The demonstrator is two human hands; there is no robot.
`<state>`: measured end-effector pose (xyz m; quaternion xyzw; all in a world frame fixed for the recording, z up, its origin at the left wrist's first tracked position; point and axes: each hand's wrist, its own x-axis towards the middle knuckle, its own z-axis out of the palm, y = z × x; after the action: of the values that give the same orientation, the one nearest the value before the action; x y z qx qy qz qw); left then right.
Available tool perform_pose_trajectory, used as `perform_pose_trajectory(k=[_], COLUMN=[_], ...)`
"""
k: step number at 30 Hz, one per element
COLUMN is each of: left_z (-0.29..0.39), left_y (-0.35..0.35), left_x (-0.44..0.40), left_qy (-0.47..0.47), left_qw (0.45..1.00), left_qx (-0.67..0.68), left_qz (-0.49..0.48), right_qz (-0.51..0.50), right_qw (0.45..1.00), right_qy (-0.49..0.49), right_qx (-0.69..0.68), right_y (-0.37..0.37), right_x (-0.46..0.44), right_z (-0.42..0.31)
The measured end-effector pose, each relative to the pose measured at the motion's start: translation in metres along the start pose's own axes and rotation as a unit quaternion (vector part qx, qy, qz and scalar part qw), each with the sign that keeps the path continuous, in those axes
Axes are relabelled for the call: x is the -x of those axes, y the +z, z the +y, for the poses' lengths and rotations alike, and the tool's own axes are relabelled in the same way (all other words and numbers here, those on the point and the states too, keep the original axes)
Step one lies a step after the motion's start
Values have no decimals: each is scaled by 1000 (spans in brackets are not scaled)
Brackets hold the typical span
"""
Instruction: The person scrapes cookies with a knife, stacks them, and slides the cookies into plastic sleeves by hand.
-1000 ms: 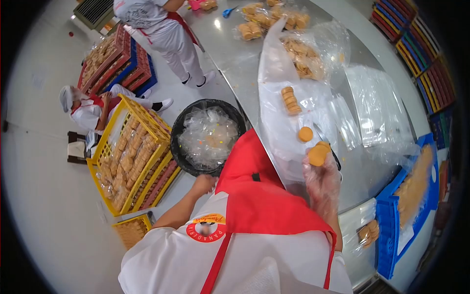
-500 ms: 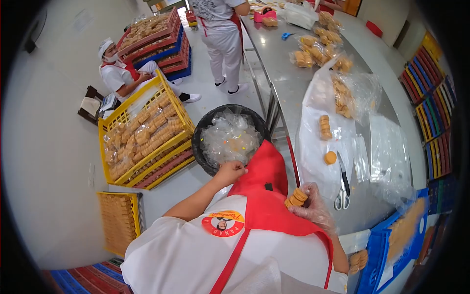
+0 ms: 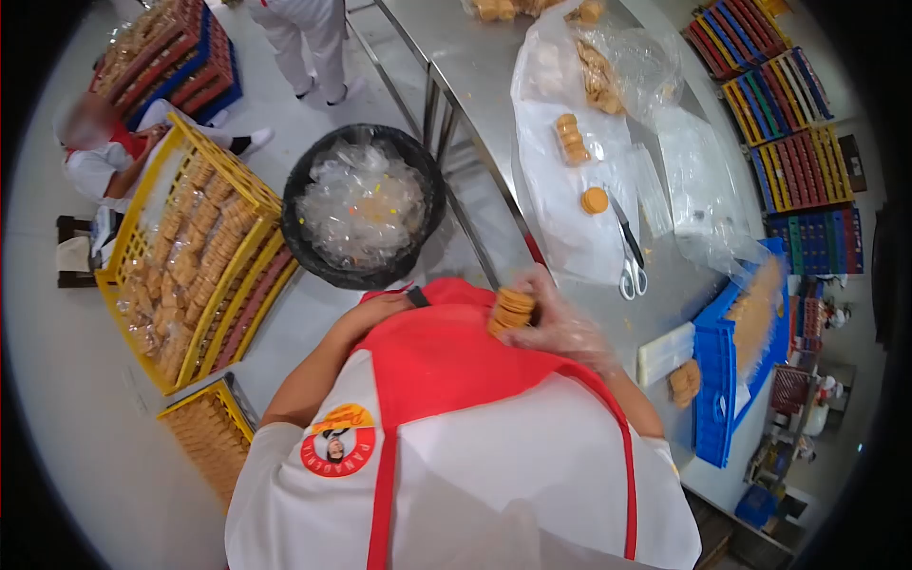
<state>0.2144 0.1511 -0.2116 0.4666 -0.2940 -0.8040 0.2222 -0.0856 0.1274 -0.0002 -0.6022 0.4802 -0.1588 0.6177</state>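
A short stack of round biscuits (image 3: 511, 312) is gripped in my right hand (image 3: 556, 328), which wears a clear plastic glove, in front of my red apron (image 3: 446, 361). My left hand (image 3: 383, 308) is bare and lies against the upper edge of the apron, close to a small dark patch (image 3: 417, 297). Its fingers are mostly hidden by the apron cloth. On the steel table (image 3: 475, 66) to the right, a row of biscuits (image 3: 572, 140) and a single round biscuit (image 3: 595, 200) lie on white plastic sheeting (image 3: 560, 237).
Scissors (image 3: 627, 279) and a knife (image 3: 629, 237) lie by the sheeting. A black bin (image 3: 296, 242) holds clear plastic. Yellow crates (image 3: 180, 375) of packed biscuits stand left, a blue crate (image 3: 712, 380) right. One person (image 3: 100, 157) sits; another (image 3: 304, 38) stands beyond.
The view has turned right and down. My left hand has moved from beside the bin to the apron's edge. My right hand still holds the biscuits, now closer to the apron's middle.
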Motion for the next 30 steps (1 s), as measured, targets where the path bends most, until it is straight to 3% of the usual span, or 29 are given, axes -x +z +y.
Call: perform_pose_trajectory(k=[1, 3, 7, 9, 11, 13, 15, 18, 20, 22, 25, 28, 30], left_z=[34, 39, -37, -74, -94, -91, -84, -103, -101, -98, -94, -85, -76], left_y=[20, 20, -58, -89, -112, -122, -126, -152, -158, -157, -147, -131, -117], left_x=[47, 77, 52, 45, 48, 50, 45, 33, 27, 25, 27, 27, 26], left_qy=[-66, -142, -156, -174, -55, -36, -121, 48, 61, 6, -117, -187, -218], left_qw=[995, 982, 987, 985, 985, 972, 971, 916, 900, 911, 940, 952, 956], left_qx=[70, 122, 45, 6, -152, -217, -193, -362, -383, -355, -262, -191, -156], left_qz=[11, 19, 0, -16, -68, -87, -74, -167, -200, -210, -183, -148, -118], right_qz=[-6, -15, -42, -12, 18, 46, 59, 53, 60, 60, 61, 36, 63], right_qw=[999, 997, 996, 997, 991, 982, 986, 992, 994, 996, 996, 990, 993], right_qy=[1, 23, 32, 77, 112, 133, 126, 112, 91, 63, 44, 114, 84], right_qx=[38, 73, 67, -14, -77, -129, -95, -27, 4, 35, -48, -70, -61], right_y=[14, 44, 73, 76, 77, 84, 98, 117, 123, 124, 128, 125, 124], right_x=[-7, -33, -52, -36, -17, -4, -9, -26, -25, -16, -7, -12, -19], right_z=[-1, -24, -31, -16, -10, -7, -4, -23, -24, -14, -2, -12, 3])
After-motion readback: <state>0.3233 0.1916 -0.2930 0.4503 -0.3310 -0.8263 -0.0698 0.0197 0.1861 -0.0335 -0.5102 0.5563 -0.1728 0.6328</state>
